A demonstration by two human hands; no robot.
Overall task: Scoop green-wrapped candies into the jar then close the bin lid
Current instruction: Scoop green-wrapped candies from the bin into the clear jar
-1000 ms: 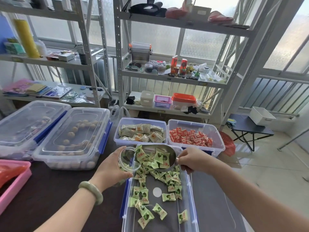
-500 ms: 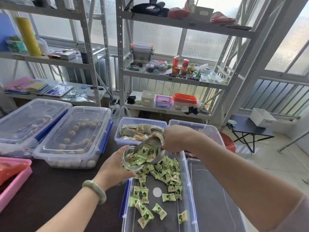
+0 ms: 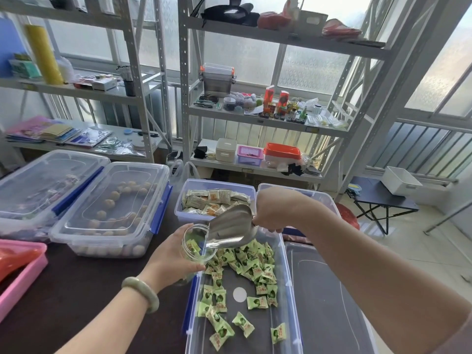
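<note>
Head view: the left hand wraps the jar at the bin rim's far-left corner; the right hand pinches the tipped scoop, lip over the jar mouth. Green-wrapped candies lie below, with bare bench to the left.

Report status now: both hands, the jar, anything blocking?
Left hand holds jar, tilted. Right hand tips metal scoop into its mouth. Few green candies inside. Bin open, nothing blocking.
</note>
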